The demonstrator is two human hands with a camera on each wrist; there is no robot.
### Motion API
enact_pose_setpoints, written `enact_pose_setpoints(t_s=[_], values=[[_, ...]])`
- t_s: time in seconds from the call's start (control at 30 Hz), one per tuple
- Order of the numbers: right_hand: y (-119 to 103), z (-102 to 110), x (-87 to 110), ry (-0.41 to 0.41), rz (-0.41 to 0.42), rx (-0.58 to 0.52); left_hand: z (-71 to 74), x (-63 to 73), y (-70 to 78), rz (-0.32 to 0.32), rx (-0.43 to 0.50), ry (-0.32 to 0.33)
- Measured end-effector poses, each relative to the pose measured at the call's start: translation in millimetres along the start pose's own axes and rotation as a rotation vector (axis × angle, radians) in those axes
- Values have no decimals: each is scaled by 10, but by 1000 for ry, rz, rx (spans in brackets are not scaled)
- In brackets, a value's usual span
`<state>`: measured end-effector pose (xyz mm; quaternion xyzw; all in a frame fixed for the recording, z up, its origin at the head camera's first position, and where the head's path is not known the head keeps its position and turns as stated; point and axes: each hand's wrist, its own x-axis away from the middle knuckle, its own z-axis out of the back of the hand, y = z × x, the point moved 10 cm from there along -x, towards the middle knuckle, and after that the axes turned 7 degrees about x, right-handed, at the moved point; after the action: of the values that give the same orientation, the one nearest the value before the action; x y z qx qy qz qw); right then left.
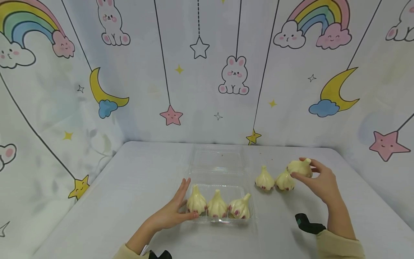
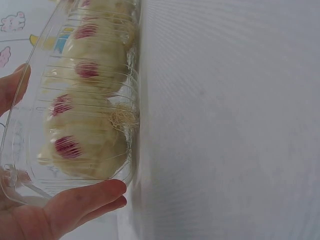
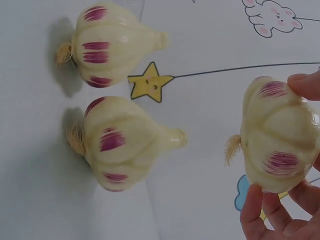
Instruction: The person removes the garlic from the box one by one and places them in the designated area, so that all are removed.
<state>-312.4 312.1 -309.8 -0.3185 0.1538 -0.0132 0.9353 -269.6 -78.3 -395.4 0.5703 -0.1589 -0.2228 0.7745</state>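
In the head view a clear plastic container (image 1: 220, 221) with its lid (image 1: 216, 158) laid back holds three garlic bulbs (image 1: 217, 205) in a row. My left hand (image 1: 171, 212) rests at its left front corner, thumb at the front and fingers straight along the left side. My right hand (image 1: 320, 181) grips another garlic bulb (image 1: 299, 167) between thumb and fingertips, raised off the table. Its roots and purple streaks show in the right wrist view. Two more bulbs stand beside the container, one (image 1: 265, 180) nearer it and one (image 1: 284, 181) just below the held bulb.
The white table (image 1: 129, 187) meets a patterned cloth backdrop (image 1: 200, 90) at the back and sides. Black straps (image 1: 308, 225) sit at both wrists. Small brown specks lie on the table behind the loose bulbs.
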Motion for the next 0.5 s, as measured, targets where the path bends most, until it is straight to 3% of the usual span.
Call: enact_pose_setpoints(t_s=[0.5], values=[[313,0,-4,-28,-109,-7,-2,6,7,5,-6,-3]])
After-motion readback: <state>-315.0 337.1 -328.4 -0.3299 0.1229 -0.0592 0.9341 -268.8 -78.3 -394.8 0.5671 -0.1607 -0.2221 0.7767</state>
